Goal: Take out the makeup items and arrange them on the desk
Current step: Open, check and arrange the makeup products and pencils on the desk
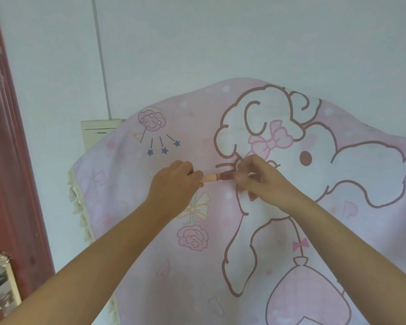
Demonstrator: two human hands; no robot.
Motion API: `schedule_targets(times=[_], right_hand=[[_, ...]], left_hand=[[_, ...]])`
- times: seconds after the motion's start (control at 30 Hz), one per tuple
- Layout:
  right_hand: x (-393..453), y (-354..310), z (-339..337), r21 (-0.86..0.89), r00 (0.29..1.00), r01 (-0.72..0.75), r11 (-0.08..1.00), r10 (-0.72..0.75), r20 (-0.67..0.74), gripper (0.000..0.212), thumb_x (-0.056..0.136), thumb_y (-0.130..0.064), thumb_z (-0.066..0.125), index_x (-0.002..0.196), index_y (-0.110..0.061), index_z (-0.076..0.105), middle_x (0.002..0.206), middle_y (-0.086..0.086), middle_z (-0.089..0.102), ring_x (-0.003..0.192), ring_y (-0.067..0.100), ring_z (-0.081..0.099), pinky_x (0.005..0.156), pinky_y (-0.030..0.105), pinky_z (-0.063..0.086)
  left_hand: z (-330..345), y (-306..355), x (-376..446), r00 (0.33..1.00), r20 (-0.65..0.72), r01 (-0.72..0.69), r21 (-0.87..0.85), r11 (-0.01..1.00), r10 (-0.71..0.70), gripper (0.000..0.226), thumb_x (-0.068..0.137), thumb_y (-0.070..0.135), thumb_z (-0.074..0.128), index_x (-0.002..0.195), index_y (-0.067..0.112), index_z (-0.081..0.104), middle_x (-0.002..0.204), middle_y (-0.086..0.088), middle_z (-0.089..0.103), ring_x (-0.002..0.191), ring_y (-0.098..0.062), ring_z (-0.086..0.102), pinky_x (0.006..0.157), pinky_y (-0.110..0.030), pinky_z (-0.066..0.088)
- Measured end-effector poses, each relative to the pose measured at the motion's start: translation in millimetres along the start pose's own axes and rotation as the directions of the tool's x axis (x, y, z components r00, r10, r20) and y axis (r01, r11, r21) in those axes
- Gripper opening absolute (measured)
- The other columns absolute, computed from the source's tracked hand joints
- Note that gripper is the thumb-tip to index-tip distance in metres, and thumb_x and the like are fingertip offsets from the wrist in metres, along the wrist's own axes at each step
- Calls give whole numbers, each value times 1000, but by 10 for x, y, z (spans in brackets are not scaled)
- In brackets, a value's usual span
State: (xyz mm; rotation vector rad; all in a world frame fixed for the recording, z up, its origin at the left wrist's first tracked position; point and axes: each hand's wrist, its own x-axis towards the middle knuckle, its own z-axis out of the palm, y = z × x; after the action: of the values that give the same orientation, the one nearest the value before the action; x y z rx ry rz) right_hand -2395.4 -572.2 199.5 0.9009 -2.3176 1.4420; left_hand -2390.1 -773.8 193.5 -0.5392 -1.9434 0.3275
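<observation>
A: Where's the tube (pixel 215 177)?

B: Centre of the frame, level above the cloth (pixel 164 231), one end in each hand. The left hand (pixel 176 181) has its fingers curled round the pale peach end. The right hand (pixel 253 178) pinches the darker reddish end with its fingertips.

A: Capping it or pulling it apart?

B: Can't tell. Either way I'd keep both ends in one straight line and twist gently, since a small smooth cylinder probably slips under a sideways pull.

A: And then?

B: Lay it flat. The cloth looks soft, printed in pink with a cartoon rabbit, fringed down the left edge, so a round tube might roll. A red door (pixel 7 160) with a metal handle (pixel 0 277) fills the far left.
</observation>
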Motion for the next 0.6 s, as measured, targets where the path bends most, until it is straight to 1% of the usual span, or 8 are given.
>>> schedule_targets(times=[0.07, 0.13, 0.2, 0.27, 0.37, 0.43, 0.53, 0.6], right_hand=[[7, -16, 36, -53, 999, -47, 997, 46, -13, 23, 96, -31, 36, 87, -22, 55, 60, -4, 59, 45, 2, 52, 42, 11, 38], [9, -17, 45, -184, 999, -47, 982, 42, -31, 31, 98, -28, 33, 78, -21, 56, 50, -5, 52, 37, 2, 45, 41, 8, 34], [-2, -12, 25, -198, 998, 8, 980, -20, -58, 26, 95, -15, 42, 74, -27, 51, 60, -5, 53, 44, 2, 48, 46, 8, 38], [-17, 1, -13, -71, 993, 73, 995, -79, -85, 33, 88, -1, 51, 79, -32, 51, 75, -8, 55, 55, -2, 55, 52, 13, 45], [-40, -7, -20, 107, 993, 57, 993, -45, -110, 25, 85, -8, 60, 87, -29, 48, 87, -6, 52, 68, 4, 56, 50, 19, 47], [-48, -42, -5, 41, 995, -27, 999, 31, -94, 3, 91, -26, 49, 90, -23, 49, 78, -5, 56, 52, 0, 55, 46, 14, 45], [-48, 5, 1, -94, 993, -90, 991, 81, -90, 32, 97, -29, 38, 71, -20, 55, 48, -7, 54, 34, 0, 46, 41, 10, 39], [-60, 32, 4, -97, 994, -52, 994, 42, -105, 26, 95, -16, 45, 72, -18, 57, 50, -7, 55, 37, -2, 48, 44, 7, 40]], left_hand=[[-17, -14, -1, 1000, -2, -3, 0, 1000, 3, 28, 46, 26, 90, 60, 13, 69, 49, 0, 54, 40, -15, 49, 34, -12, 33], [-34, -29, -1, 1000, -2, -7, -1, 1000, 7, 27, 47, 25, 89, 60, 13, 70, 50, 0, 54, 41, -15, 50, 35, -12, 33], [-52, -36, -6, 1000, 11, -4, -4, 1000, 4, 26, 48, 26, 89, 60, 13, 70, 49, 1, 53, 41, -15, 49, 35, -12, 32], [-61, -34, -10, 999, 33, 7, -8, 1000, -7, 26, 48, 26, 89, 60, 13, 69, 49, 1, 53, 41, -14, 49, 35, -12, 32], [-69, -9, -26, 999, 52, 11, -25, 1000, -10, 27, 47, 26, 90, 59, 13, 69, 49, 1, 53, 40, -14, 49, 35, -12, 33], [-85, 12, -35, 998, 63, 15, -40, 999, -12, 28, 46, 26, 90, 58, 13, 69, 48, 1, 53, 39, -14, 49, 35, -11, 33], [-102, 28, -57, 995, 101, 13, -54, 998, -8, 28, 45, 27, 90, 58, 14, 69, 48, 1, 53, 40, -14, 49, 35, -11, 33], [-95, 22, -78, 993, 121, 15, -58, 998, -8, 28, 45, 28, 90, 58, 14, 69, 48, 2, 53, 40, -13, 49, 35, -11, 33]])
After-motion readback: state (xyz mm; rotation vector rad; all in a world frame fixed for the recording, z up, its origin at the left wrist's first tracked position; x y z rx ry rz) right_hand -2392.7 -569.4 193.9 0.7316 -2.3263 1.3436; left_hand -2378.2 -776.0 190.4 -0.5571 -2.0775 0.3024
